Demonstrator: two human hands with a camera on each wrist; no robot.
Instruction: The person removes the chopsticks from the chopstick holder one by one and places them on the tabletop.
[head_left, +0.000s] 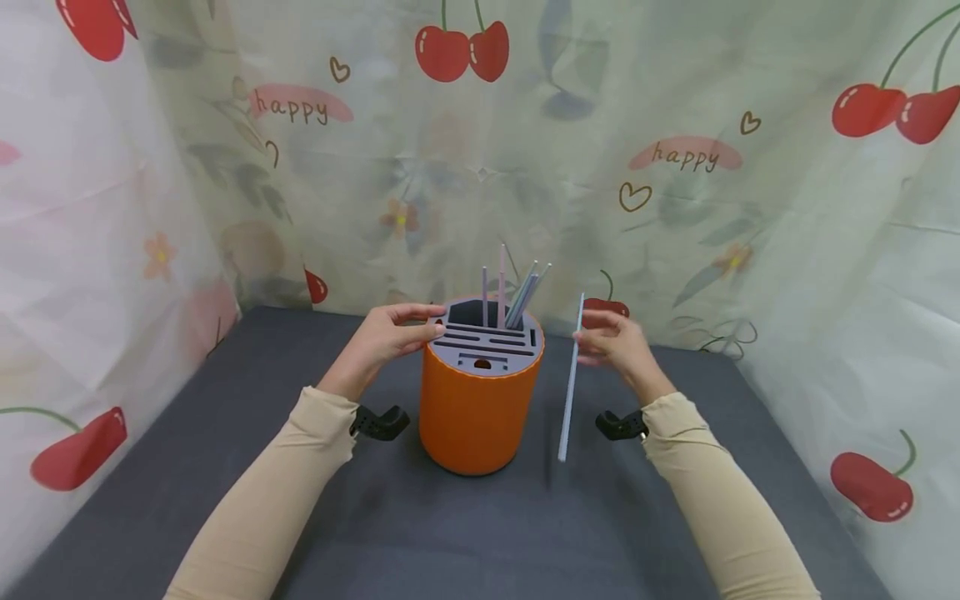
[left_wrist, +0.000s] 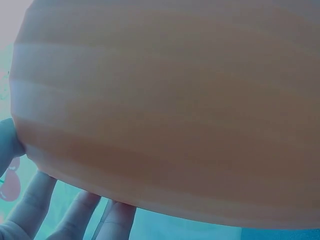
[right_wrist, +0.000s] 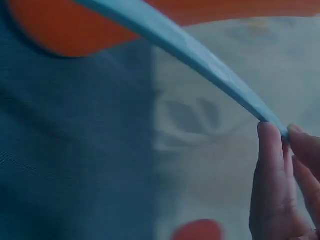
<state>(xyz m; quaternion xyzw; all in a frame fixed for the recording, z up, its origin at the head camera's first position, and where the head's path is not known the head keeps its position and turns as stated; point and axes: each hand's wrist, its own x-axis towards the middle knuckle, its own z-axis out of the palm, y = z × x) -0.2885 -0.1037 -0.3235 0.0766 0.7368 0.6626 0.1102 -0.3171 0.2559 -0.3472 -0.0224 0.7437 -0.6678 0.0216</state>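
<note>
An orange round desk organizer (head_left: pixel 471 417) with a grey slotted top (head_left: pixel 480 360) stands upright on the dark table. My left hand (head_left: pixel 392 337) holds it at the upper left rim, thumb at the top edge. In the left wrist view, the orange side (left_wrist: pixel 165 115) fills most of the picture, with my fingers (left_wrist: pixel 35 202) against its edge. To the right of the organizer, my right hand (head_left: pixel 611 340) pinches a thin pale blue stick (head_left: pixel 571 392) near its upper end. The stick (right_wrist: pixel 200 57) slants slightly and hangs apart from the organizer.
Several thin pastel sticks (head_left: pixel 501 287) stand in the organizer's rear compartment. The dark table (head_left: pixel 480 542) reaches back to a printed curtain (head_left: pixel 480 133), which also hangs on both sides. A black wrist strap (head_left: pixel 378 422) is on each arm.
</note>
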